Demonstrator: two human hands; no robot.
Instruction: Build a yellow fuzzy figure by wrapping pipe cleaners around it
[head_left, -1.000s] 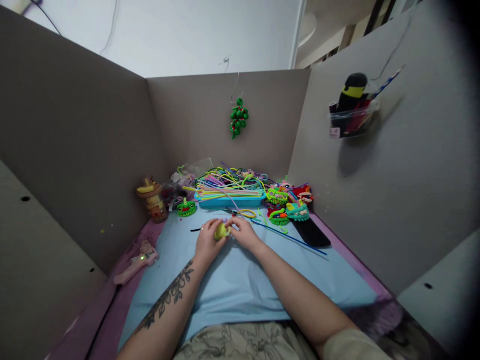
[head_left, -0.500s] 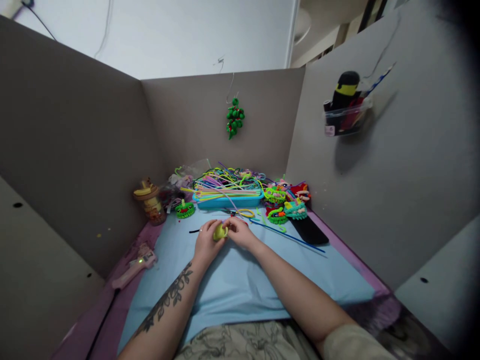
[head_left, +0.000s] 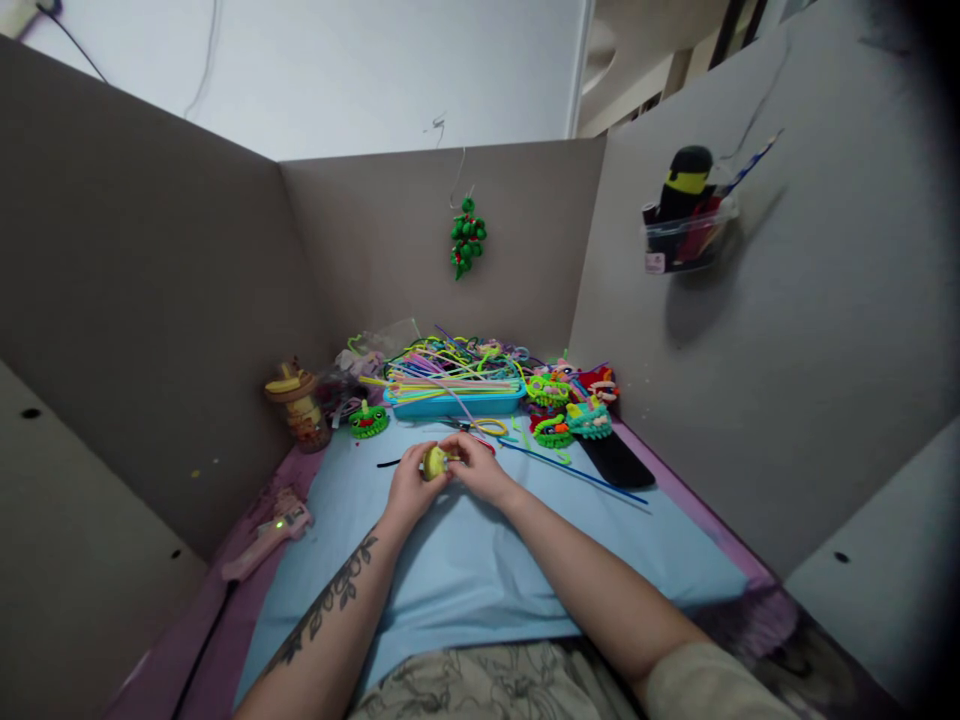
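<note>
A small yellow-green rounded craft piece [head_left: 435, 462], apparently of bent pipe cleaner, is held over the blue cloth [head_left: 480, 570]. My left hand [head_left: 409, 482] grips it from the left, fingers wrapped round it. On its other side, the fingertips of my right hand [head_left: 480, 468] pinch its right edge, perhaps a thin strand there; the detail is too small to tell. A short black pipe cleaner [head_left: 388, 464] lies left of my left hand. Scissors with red handles [head_left: 486, 443] lie partly hidden behind my right hand, near a yellow loop [head_left: 491, 426].
Behind my hands stands a blue tray [head_left: 457, 404] heaped with pipe cleaners. Finished colourful pieces [head_left: 589, 420] and a black flat object [head_left: 615, 462] lie right, beside a long blue pipe cleaner [head_left: 574, 470]. On the left are a pink glue gun [head_left: 266, 540], a cup [head_left: 304, 415] and a green piece [head_left: 368, 421].
The yellow-green piece has turned in my fingers, and my right fingertips have shifted slightly on its right side. The whole view has moved a little.
</note>
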